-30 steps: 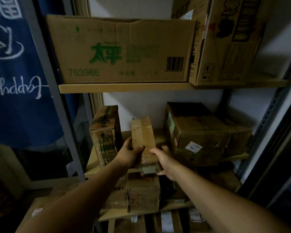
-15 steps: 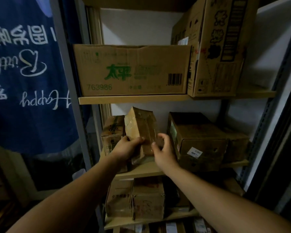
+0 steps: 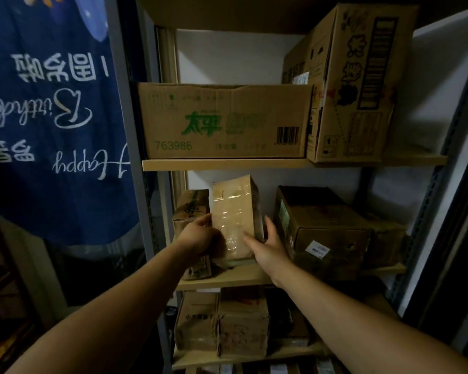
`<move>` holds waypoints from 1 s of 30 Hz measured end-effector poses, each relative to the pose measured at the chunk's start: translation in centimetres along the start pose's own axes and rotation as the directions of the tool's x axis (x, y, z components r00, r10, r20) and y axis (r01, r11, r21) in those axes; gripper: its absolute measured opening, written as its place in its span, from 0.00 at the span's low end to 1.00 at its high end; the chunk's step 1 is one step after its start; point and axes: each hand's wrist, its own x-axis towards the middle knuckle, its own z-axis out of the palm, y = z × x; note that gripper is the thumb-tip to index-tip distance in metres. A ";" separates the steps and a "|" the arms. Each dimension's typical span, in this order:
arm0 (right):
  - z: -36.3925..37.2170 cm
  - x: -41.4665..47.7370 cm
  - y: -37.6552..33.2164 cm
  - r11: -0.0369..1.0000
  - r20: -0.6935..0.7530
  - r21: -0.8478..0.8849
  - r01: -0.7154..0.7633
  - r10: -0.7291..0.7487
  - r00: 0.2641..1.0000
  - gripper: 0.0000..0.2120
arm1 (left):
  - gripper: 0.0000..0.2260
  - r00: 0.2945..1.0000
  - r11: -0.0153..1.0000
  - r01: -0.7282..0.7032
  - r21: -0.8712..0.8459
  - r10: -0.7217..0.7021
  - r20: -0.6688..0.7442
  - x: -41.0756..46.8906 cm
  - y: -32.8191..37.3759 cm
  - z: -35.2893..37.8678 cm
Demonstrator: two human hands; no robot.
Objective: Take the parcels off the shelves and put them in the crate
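Observation:
A narrow taped cardboard parcel [image 3: 234, 211] stands upright on the middle shelf [image 3: 227, 278]. My left hand [image 3: 199, 237] grips its lower left side. My right hand [image 3: 268, 245] presses flat against its lower right side, fingers spread. Another upright parcel [image 3: 191, 209] stands just left of it, partly behind my left hand. A larger brown box with a white label [image 3: 327, 228] lies to the right on the same shelf. No crate is in view.
The upper shelf [image 3: 227, 164] carries a wide box with green print [image 3: 224, 121] and a tall box [image 3: 357, 82]. More parcels [image 3: 241, 322] sit on the lower shelf. A blue banner [image 3: 49, 117] hangs at left. A metal upright [image 3: 130, 130] frames the shelving.
The narrow parcel, earlier lying tilted toward me, now stands upright on the middle shelf. My right hand has opened flat against its side, and my view has risen.

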 end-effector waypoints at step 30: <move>-1.4 0.0 1.2 0.950 0.147 -0.141 0.280 -0.259 0.955 0.37 | 0.20 0.944 0.961 -0.018 -0.276 0.107 0.311 1.6 -2.5 1.2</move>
